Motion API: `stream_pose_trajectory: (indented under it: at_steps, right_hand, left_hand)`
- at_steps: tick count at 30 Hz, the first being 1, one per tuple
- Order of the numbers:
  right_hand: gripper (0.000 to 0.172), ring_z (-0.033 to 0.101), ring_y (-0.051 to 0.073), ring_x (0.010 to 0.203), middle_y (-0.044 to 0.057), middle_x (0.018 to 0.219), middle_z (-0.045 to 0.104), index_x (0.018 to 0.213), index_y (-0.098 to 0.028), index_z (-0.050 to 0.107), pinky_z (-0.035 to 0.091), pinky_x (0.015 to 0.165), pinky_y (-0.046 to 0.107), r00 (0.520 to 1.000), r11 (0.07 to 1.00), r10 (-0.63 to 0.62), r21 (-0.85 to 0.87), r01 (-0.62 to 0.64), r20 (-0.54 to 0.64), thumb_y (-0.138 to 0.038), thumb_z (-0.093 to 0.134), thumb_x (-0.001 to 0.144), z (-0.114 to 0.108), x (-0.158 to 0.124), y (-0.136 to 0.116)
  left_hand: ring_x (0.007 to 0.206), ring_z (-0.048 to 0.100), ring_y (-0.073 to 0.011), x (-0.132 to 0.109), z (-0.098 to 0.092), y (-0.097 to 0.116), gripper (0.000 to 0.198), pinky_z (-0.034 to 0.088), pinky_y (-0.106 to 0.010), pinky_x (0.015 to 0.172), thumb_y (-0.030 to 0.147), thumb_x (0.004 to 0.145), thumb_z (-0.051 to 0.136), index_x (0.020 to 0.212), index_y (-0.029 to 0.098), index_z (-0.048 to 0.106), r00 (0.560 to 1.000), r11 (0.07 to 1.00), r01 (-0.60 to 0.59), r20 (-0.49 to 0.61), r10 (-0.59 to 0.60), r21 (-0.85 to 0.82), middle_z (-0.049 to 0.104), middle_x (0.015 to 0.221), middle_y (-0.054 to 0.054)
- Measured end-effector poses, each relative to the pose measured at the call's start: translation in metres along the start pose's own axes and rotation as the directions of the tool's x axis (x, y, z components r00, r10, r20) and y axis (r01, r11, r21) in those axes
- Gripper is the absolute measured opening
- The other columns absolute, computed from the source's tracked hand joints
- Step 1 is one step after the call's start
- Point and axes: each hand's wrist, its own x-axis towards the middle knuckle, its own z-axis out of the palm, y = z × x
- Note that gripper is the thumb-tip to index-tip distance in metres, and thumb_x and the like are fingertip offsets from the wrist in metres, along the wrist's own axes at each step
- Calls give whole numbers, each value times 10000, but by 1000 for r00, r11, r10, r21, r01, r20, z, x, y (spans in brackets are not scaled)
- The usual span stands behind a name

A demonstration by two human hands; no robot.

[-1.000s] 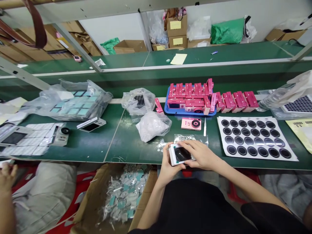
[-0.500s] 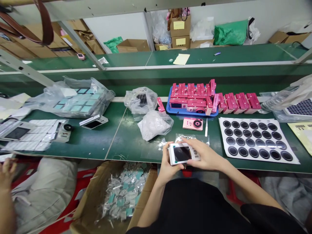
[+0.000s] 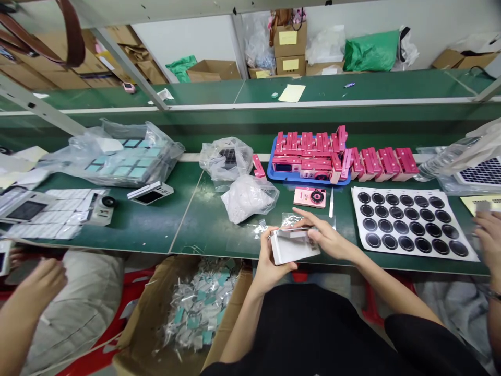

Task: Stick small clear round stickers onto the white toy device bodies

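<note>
The left hand [image 3: 272,263] is curled and upright, its fingers [image 3: 268,245] bent upward and gripping. The right hand [image 3: 329,239] reaches in from the right, palm down, with its fingers slightly spread and its fingertips [image 3: 296,212] up and to the right of the left fingers, apart from them. The left forearm [image 3: 238,334] rises from below; the right forearm [image 3: 395,290] slants in from the lower right.

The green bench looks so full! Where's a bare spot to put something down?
Bare green bench shows between the small white camera and the white plastic bag. It's crowded around the blue tray of pink camera parts, the sheet of black rings, and the camera body held by the left hand and right hand.
</note>
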Motion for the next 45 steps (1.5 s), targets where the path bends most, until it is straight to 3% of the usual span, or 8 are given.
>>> stream_pose_trajectory:
  at_steps: [4, 9, 21, 28, 32, 38, 42, 45]
  right_hand:
    - [587, 616, 249, 1161, 114, 1225, 666, 1454, -226, 430, 451, 1029, 466, 994, 990, 106, 87, -107, 14, -562, 232, 1016, -4, -2, -11]
    - [600, 474, 272, 1329, 123, 1446, 489, 1455, -247, 410, 388, 1112, 475, 997, 960, -57, -271, 68, 49, -476, 560, 920, 7, -14, -27]
    - [649, 634, 318, 1127, 163, 1286, 644, 1347, -177, 521, 525, 932, 466, 977, 768, -215, -619, 162, -12, -525, 647, 814, 22, -8, -13]
    - [490, 653, 267, 1133, 86, 1217, 708, 1291, -229, 608, 502, 982, 451, 996, 987, 75, -138, -82, -58, -513, 339, 996, 4, -3, -18]
    - [538, 670, 239, 1067, 86, 1097, 739, 1142, -203, 689, 499, 983, 437, 976, 966, 219, 149, -213, -23, -520, 273, 1014, -1, 1, -20]
    - [418, 607, 162, 726, 22, 815, 664, 928, -198, 639, 503, 685, 301, 942, 924, 335, 199, -326, -12, -583, 476, 936, 31, -4, 7]
    - [426, 519, 116, 565, -24, 657, 580, 901, -190, 606, 406, 532, 240, 938, 937, 286, 145, -317, 198, -588, 461, 947, 47, -7, 9]
    - [373, 535, 113, 557, -25, 634, 613, 892, -193, 659, 391, 530, 231, 902, 987, 162, -48, -156, 400, -523, 496, 953, 55, 6, 2]
  left_hand:
    - [1212, 579, -312, -2, -1, -2, 926, 459, -430, 1029, 619, 601, 848, 1316, 286, 363, 999, 998, 32, -11, -32, -56, 560, 1333, -130]
    - [1139, 586, -279, 0, 0, -6, 950, 473, -380, 991, 692, 577, 817, 1324, 283, 396, 994, 994, 30, -100, -40, -104, 563, 1252, -87]
    - [1135, 606, -268, -2, 2, -5, 907, 473, -379, 995, 591, 635, 842, 1332, 276, 355, 998, 999, -12, -60, 9, -47, 561, 1271, -102]
    - [1268, 542, -321, -8, -1, 1, 900, 428, -450, 1078, 546, 657, 848, 1336, 259, 331, 1000, 1000, 2, -1, -2, -16, 522, 1369, -152]
    - [1290, 537, -329, -16, -2, 1, 879, 431, -461, 1078, 501, 666, 860, 1324, 266, 326, 1000, 991, 19, 27, -16, -130, 515, 1400, -168]
    - [1383, 444, -355, -44, -18, -3, 960, 431, -475, 1083, 516, 683, 840, 1439, 319, 284, 993, 975, 101, -35, -110, -197, 313, 1588, -163]
    - [1307, 523, -389, -65, -40, -11, 941, 487, -508, 1009, 850, 732, 517, 1441, 233, 457, 900, 813, 429, 261, -349, -393, 465, 1501, -164]
    - [1119, 668, -353, -73, -47, -22, 758, 485, -520, 1010, 779, 806, 513, 1256, 187, 661, 779, 738, 604, 417, -468, -302, 710, 1180, -148]
